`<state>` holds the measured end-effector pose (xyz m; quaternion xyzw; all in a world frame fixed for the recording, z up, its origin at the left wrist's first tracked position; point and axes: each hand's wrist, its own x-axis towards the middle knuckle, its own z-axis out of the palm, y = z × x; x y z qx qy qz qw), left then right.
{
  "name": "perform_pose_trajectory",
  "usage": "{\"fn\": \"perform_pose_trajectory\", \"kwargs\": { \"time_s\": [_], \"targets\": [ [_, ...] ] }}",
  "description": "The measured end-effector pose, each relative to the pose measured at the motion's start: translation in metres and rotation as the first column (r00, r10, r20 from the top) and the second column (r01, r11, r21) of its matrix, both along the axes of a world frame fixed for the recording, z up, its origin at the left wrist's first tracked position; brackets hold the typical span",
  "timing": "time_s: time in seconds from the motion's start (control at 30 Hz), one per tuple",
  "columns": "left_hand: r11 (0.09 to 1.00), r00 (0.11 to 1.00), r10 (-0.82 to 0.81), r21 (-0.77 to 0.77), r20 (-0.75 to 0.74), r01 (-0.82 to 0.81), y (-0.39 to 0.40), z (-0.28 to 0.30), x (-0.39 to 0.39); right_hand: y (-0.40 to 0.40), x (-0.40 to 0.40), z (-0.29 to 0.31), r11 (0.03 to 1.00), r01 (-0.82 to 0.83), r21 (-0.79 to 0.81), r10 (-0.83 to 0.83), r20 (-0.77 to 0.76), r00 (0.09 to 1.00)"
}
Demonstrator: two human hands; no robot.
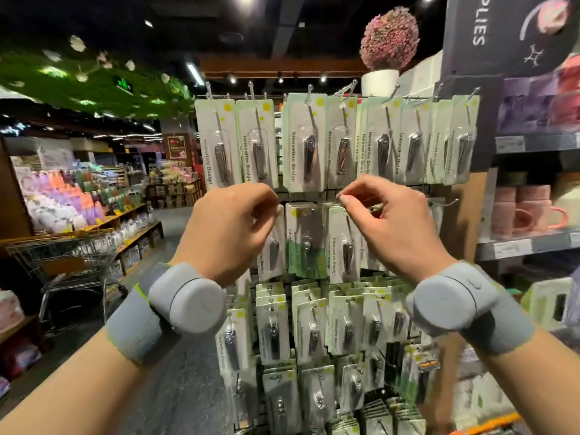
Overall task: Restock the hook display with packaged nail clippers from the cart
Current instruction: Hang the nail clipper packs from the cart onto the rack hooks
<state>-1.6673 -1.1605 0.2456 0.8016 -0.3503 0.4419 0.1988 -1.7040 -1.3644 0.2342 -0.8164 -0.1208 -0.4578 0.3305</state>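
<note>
The hook display (417, 98) faces me, hung with rows of pale green packaged nail clippers (306, 142). My left hand (232, 227) is raised to the second row. Its curled fingers close on the top of a hanging nail clipper package (273, 249), which it half hides. My right hand (389, 224) is level with it, thumb and forefinger pinched together just above another hanging package (343, 243). I cannot tell whether they hold the card's top or a hook tip. Between my hands hangs a further package (304, 237). The cart (66, 262) stands far left behind my left arm.
A bare hook (447, 202) sticks out to the right of my right hand. Shelves with pink mugs (521, 215) stand at the right. A potted pink plant (389, 39) sits on top of the display. An aisle with stocked shelves (78, 199) runs off to the left.
</note>
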Motion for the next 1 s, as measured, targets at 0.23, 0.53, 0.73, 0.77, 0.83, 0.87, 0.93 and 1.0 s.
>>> {"fn": "perform_pose_trajectory", "kwargs": {
  "time_s": [0.23, 0.53, 0.73, 0.77, 0.83, 0.87, 0.93, 1.0],
  "targets": [
    [0.994, 0.994, -0.103, -0.049, -0.030, 0.101, -0.029, -0.007, -0.019, -0.032, -0.036, -0.012, 0.998, 0.051, 0.046, -0.051, -0.001, 0.999],
    [0.969, 0.966, -0.246, -0.036, -0.076, 0.244, -0.141, -0.021, -0.064, -0.117, -0.099, -0.032, 0.990, 0.130, 0.047, -0.130, -0.010, 0.991],
    [0.922, 0.899, -0.382, -0.024, -0.216, 0.386, -0.253, -0.068, -0.112, -0.210, -0.166, -0.064, 0.966, 0.247, 0.076, -0.240, -0.083, 0.967],
    [0.913, 0.882, -0.399, -0.023, -0.250, 0.407, -0.275, -0.081, -0.122, -0.230, -0.181, -0.073, 0.959, 0.269, 0.090, -0.259, -0.116, 0.959],
    [0.902, 0.852, -0.413, -0.018, -0.320, 0.431, -0.314, -0.104, -0.141, -0.267, -0.207, -0.094, 0.952, 0.287, 0.104, -0.264, -0.196, 0.945],
    [0.900, 0.839, -0.411, -0.009, -0.357, 0.436, -0.331, -0.115, -0.150, -0.283, -0.219, -0.105, 0.948, 0.301, 0.104, -0.270, -0.241, 0.932],
    [0.887, 0.801, -0.422, -0.009, -0.424, 0.462, -0.376, -0.142, -0.169, -0.324, -0.247, -0.128, 0.929, 0.355, 0.102, -0.302, -0.341, 0.890],
    [0.883, 0.778, -0.414, -0.001, -0.472, 0.470, -0.394, -0.156, -0.178, -0.344, -0.258, -0.146, 0.927, 0.362, 0.100, -0.294, -0.407, 0.865]
  ]
}}
